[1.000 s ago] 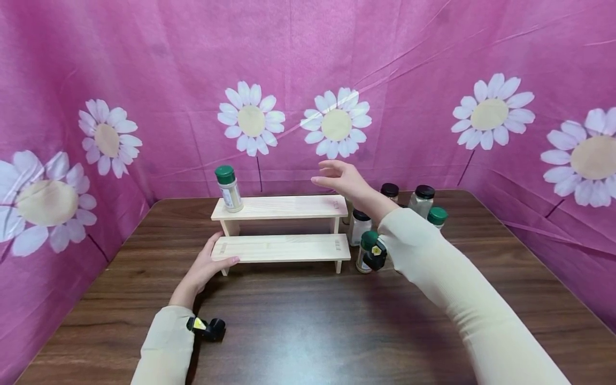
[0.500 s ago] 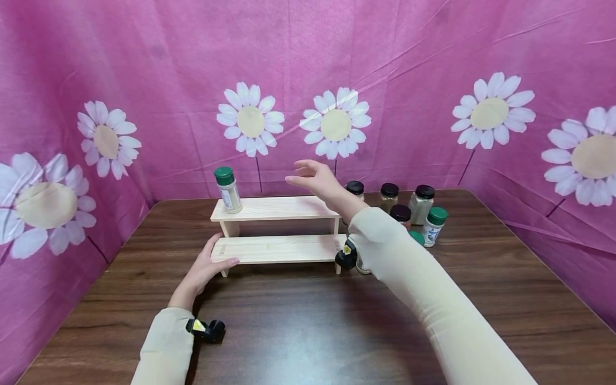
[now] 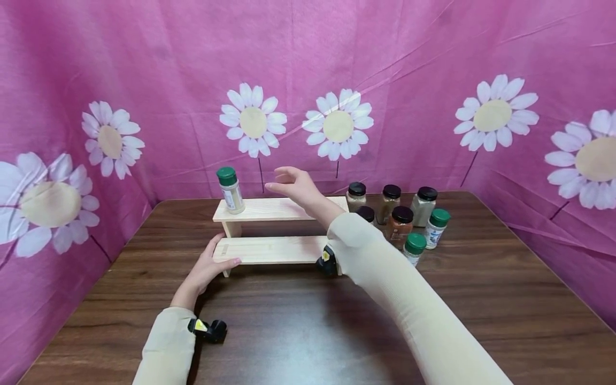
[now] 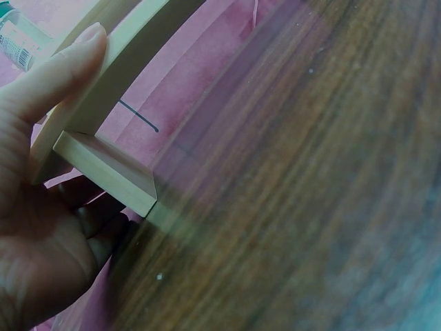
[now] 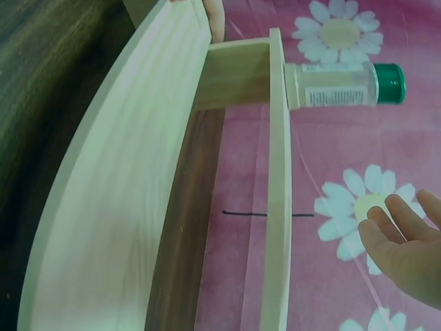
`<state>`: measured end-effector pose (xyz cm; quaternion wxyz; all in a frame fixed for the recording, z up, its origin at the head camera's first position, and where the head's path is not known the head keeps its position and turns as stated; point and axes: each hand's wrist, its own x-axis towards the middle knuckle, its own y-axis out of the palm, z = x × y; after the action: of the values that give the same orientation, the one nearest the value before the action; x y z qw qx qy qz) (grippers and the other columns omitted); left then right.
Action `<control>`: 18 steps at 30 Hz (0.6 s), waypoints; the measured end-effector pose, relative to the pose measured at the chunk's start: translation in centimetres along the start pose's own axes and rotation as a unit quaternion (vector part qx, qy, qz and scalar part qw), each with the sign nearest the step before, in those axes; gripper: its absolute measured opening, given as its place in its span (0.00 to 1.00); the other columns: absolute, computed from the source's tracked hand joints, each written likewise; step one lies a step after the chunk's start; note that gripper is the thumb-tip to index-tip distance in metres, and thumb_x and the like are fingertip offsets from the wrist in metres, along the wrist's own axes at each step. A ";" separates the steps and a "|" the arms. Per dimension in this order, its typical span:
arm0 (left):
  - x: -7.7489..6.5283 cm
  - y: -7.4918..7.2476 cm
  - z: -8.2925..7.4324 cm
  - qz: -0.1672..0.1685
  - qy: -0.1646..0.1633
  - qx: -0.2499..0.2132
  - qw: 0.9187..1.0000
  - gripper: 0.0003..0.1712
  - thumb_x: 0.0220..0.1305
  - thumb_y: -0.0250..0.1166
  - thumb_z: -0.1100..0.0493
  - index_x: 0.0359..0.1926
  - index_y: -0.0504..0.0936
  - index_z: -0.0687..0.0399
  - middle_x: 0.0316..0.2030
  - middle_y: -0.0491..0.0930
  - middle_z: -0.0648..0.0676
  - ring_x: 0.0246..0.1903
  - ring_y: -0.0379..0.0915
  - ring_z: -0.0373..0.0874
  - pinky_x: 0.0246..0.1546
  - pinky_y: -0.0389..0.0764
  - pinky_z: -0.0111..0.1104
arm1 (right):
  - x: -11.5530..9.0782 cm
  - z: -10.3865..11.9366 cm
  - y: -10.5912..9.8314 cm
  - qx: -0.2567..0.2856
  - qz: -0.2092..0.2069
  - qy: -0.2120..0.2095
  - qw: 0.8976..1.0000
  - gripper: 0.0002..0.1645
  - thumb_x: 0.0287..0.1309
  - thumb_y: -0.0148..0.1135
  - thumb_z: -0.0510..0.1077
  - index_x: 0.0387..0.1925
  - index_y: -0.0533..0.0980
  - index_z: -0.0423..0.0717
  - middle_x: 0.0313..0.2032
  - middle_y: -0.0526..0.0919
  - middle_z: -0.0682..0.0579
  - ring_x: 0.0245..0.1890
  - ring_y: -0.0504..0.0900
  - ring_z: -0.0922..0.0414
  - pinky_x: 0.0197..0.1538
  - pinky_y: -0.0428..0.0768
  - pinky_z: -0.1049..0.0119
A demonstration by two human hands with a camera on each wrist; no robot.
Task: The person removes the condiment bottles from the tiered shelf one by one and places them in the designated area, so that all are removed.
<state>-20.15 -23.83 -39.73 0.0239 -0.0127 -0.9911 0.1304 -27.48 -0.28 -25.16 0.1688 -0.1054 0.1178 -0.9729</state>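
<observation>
Up front, our left hand [image 3: 208, 270] grips the left end of the wooden two-step shelf [image 3: 269, 249] — thumb on top of the lower step, fingers curled under. Our right hand [image 3: 294, 187] hangs above the upper step, fingers loosely spread and holding nothing, near the green-capped spice jar [image 3: 230, 191] that stands upright at that step's left end. Other spice jars [image 3: 399, 224] cluster on the brown table [image 3: 481, 299] just right of the shelf.

Brown wood table [image 3: 298, 331]; pink daisy-print backdrop [image 3: 409, 64]; spice jar cluster [image 3: 401, 222] at table's right rear.
</observation>
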 end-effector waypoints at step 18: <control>0.0 0.0 0.1 -0.002 0.009 0.000 1.000 0.47 0.47 0.66 0.64 0.63 0.47 0.57 0.54 0.57 0.65 0.50 0.54 0.53 0.53 0.51 0.42 | 0.7 -1.7 4.1 0.006 -0.034 -0.004 0.999 0.29 0.45 0.65 0.43 0.50 0.68 0.40 0.46 0.73 0.43 0.46 0.70 0.55 0.43 0.71 0.67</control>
<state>-20.19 -23.85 -39.82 0.0331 -0.0121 -0.9908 0.1306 -27.31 -3.96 -27.74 0.1369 -0.1123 0.1076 -0.9783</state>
